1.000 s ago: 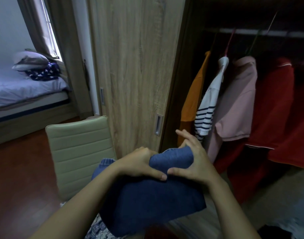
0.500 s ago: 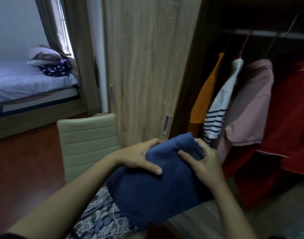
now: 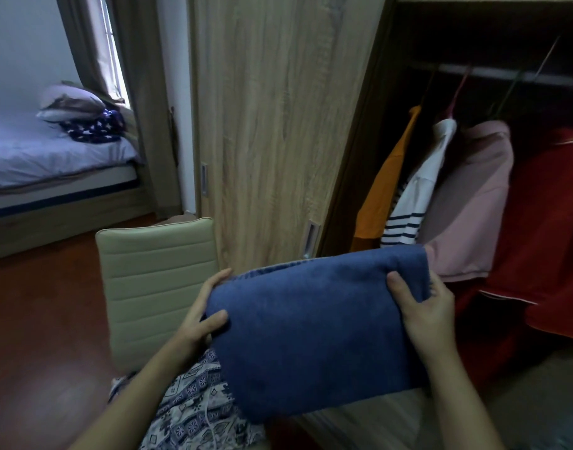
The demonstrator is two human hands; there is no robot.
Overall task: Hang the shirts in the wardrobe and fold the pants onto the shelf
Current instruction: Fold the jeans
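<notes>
Left hand (image 3: 199,318) and right hand (image 3: 425,315) slid apart — pants (image 3: 311,336) hide most fingers (image 3: 221,276).

Matt blue denim pants (image 3: 314,323), wood-grain wardrobe door (image 3: 278,125), ribbed leatherette chair (image 3: 158,280)

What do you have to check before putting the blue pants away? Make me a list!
1. Blue pants folded into one bundle: ok.
2. Left hand grips the bundle's left edge: ok.
3. Right hand grips its right edge: ok.
4. Wardrobe open: ok.
5. Free spot on a shelf: cannot tell, no shelf clearly in view.
</notes>
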